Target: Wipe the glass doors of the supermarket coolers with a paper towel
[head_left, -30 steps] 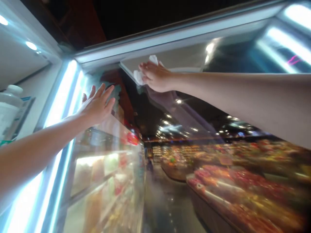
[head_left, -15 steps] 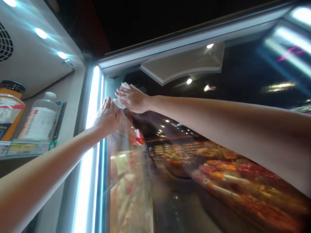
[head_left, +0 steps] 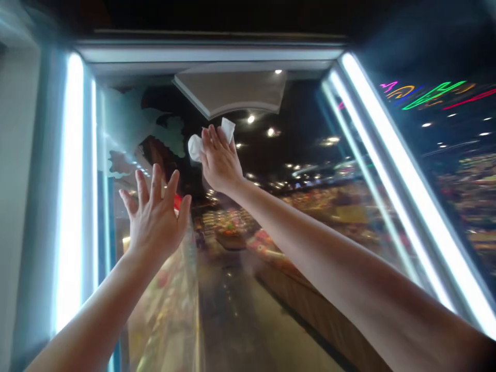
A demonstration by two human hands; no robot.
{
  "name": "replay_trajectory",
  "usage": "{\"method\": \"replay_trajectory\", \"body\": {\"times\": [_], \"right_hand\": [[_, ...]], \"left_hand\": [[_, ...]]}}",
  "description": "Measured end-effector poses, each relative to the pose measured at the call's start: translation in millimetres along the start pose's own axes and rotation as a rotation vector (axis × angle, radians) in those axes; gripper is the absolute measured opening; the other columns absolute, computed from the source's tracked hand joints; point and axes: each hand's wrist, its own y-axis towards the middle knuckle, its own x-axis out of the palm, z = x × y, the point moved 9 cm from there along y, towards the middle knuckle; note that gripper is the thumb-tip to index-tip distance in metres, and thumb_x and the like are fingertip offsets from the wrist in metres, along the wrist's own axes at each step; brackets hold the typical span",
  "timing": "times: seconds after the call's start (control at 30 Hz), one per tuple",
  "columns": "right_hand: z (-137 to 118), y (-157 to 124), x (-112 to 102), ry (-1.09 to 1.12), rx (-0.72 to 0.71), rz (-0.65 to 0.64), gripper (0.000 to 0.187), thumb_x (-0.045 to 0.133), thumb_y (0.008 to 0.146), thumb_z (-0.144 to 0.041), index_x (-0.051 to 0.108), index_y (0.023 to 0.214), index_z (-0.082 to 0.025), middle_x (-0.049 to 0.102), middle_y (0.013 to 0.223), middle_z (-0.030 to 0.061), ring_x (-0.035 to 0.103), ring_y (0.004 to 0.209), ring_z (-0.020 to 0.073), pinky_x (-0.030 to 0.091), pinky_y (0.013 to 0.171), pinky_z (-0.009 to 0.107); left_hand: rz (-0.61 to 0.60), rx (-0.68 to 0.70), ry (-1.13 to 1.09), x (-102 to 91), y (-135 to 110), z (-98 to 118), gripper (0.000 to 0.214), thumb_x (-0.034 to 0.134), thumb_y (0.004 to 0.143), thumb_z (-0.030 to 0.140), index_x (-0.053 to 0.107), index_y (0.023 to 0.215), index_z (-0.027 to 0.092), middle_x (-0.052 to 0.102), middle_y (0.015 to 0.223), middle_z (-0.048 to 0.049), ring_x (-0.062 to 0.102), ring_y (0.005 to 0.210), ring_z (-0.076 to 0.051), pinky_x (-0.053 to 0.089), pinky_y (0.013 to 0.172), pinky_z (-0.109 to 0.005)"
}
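My right hand (head_left: 219, 158) presses a crumpled white cloth (head_left: 196, 145) flat against the glass door (head_left: 271, 248) of a lit chiller, high up near the top frame (head_left: 209, 53). The cloth sticks out above and to the left of my fingers. My left hand (head_left: 155, 217) is raised lower and to the left, fingers spread and open, palm toward the glass with nothing in it. I cannot tell whether that palm touches the pane.
Bright vertical light strips (head_left: 70, 196) run down the door's left side and a slanted pair (head_left: 403, 191) down the right. The glass reflects a shop aisle with produce displays (head_left: 232, 235) and ceiling lights. Frosted smears (head_left: 127, 134) mark the upper left of the pane.
The view has swung to face the door squarely; the shelf with bottles has left sight. My right hand with the cloth moved right from the left edge, and my left hand dropped lower, fingers spread.
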Motion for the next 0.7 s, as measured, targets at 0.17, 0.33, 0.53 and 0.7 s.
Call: {"method": "replay_trajectory", "body": {"times": [0.17,0.33,0.53,0.7], "right_hand": [[15,-75,-9,0.011,-0.208,-0.095,0.059,0.030,0.105,-0.021,0.028,0.162,-0.011,0.025,0.171,0.0089,0.012,0.161,0.0217,0.016,0.132,0.046],[102,-87,-33,-0.058,0.134,-0.054,0.060,0.028,0.105,-0.022,0.024,0.163,-0.006,0.020,0.172,0.0143,0.011,0.161,0.0274,0.021,0.130,0.051],[116,-183,-42,-0.045,0.072,-0.049,0.067,0.028,0.107,-0.024,-0.002,0.167,-0.019,0.018,0.173,0.0117,0.005,0.162,0.0239,0.026,0.128,0.052],[162,-148,-58,-0.118,0.169,0.015,0.065,0.025,0.107,-0.022,0.002,0.167,-0.017,0.020,0.173,0.0096,0.005,0.162,0.0238,0.022,0.129,0.052]], "left_hand": [[0.069,0.157,-0.064,10.1,-24,35,0.059,0.033,0.103,0.051,0.040,0.157,0.026,0.020,0.172,-0.0100,0.006,0.159,-0.042,0.008,0.121,-0.079],[0.078,0.181,-0.120,24.6,-39,64,0.060,0.037,0.103,0.048,0.038,0.157,0.023,0.020,0.172,-0.0119,0.004,0.159,-0.042,0.003,0.122,-0.077],[0.072,0.187,-0.149,38.8,-88,102,0.063,0.046,0.101,0.043,0.034,0.160,0.025,0.020,0.172,-0.0114,0.003,0.160,-0.036,-0.002,0.126,-0.071],[0.100,0.149,-0.219,44.0,-93,138,0.063,0.050,0.099,0.043,0.036,0.159,0.027,0.019,0.172,-0.0100,0.003,0.161,-0.037,-0.005,0.125,-0.071]]}}
